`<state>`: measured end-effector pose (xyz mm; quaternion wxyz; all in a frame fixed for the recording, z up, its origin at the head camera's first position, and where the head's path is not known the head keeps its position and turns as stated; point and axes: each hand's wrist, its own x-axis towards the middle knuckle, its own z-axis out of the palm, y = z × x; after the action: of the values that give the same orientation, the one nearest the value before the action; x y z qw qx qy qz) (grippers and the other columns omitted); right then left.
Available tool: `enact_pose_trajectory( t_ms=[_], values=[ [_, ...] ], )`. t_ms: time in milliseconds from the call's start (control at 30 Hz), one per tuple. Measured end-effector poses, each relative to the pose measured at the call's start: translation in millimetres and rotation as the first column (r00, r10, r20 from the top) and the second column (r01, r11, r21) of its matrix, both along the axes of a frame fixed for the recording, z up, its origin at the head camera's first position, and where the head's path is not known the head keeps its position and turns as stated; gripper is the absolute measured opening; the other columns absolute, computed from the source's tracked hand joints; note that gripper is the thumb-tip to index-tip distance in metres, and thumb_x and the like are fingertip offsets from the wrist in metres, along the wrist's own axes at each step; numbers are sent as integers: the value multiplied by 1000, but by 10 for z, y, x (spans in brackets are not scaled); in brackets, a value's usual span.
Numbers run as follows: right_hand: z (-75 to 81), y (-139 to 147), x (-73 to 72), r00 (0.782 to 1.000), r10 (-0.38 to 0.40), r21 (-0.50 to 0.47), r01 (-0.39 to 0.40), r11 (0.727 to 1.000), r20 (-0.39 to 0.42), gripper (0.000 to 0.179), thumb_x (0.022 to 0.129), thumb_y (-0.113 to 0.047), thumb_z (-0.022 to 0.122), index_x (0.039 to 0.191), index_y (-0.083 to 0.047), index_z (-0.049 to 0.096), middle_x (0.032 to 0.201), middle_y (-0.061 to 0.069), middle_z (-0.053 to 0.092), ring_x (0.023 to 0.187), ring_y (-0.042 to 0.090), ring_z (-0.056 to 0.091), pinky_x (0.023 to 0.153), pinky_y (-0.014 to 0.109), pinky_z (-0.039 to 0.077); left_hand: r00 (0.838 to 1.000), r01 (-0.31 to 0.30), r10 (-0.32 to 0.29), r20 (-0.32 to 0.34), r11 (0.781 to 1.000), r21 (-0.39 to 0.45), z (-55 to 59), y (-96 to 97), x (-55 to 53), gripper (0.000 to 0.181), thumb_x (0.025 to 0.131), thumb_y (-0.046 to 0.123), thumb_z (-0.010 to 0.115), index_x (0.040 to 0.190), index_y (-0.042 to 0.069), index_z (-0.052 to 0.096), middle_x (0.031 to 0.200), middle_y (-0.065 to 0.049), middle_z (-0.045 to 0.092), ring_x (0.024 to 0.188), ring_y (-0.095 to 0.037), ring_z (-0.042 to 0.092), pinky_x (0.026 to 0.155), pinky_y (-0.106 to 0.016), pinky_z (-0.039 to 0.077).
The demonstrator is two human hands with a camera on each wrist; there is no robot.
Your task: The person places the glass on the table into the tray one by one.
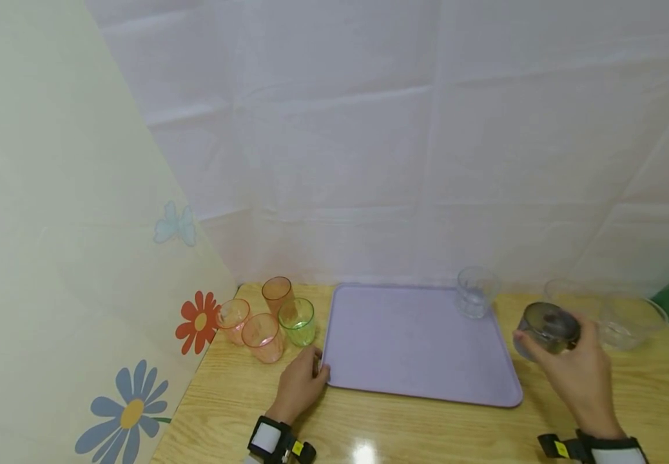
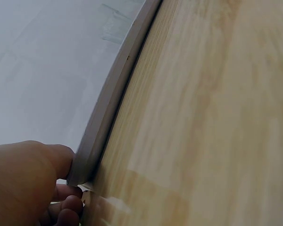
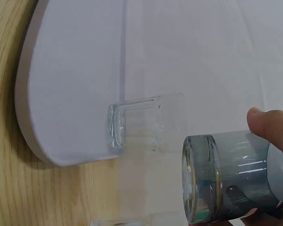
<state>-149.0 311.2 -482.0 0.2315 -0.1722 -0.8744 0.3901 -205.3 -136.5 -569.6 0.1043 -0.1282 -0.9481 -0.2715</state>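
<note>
My left hand (image 1: pixel 301 382) pinches the near left corner of a lilac tray (image 1: pixel 416 351), thumb at its edge and fingers curled below, as the left wrist view shows. My right hand (image 1: pixel 588 374) grips a smoky grey glass (image 3: pixel 240 174) by its sides, off the tray's right edge and above the wooden table. In the right wrist view the glass's thick base faces the tray. On the tray's far right corner stands a clear glass (image 1: pixel 477 294). The right fingers on the far side of the grey glass are mostly hidden.
Left of the tray stand an orange-brown glass (image 1: pixel 278 293), a green glass (image 1: pixel 298 325) and two pinkish-orange glasses (image 1: pixel 263 341). Clear glassware (image 1: pixel 624 325) stands behind my right hand. A white cloth (image 1: pixel 340 161) hangs along the table's back; a flower-printed wall (image 1: pixel 50 290) borders the left.
</note>
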Motion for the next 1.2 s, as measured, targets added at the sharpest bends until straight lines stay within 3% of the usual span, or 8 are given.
enact_pose_trajectory(
  t_ms=[867,1200],
  values=[
    [-164,-111,-96,999,21,-10,-22,1000,-42,97,71,-40,83,141,4,32,118,43,52,105,58,49,79,68,40,1000,5,-5,4,1000,10,21,1,10,20,87,30,65,100,17,56,68,10,45,55,-7,43,48,-24,34],
    [-172,-138,-123,998,65,-32,-64,997,8,104,73,-45,80,145,6,25,125,44,47,110,58,46,83,69,38,1000,6,-6,-2,1000,11,16,1,6,19,87,30,65,99,18,56,69,10,45,55,-7,43,48,-24,34]
  ],
)
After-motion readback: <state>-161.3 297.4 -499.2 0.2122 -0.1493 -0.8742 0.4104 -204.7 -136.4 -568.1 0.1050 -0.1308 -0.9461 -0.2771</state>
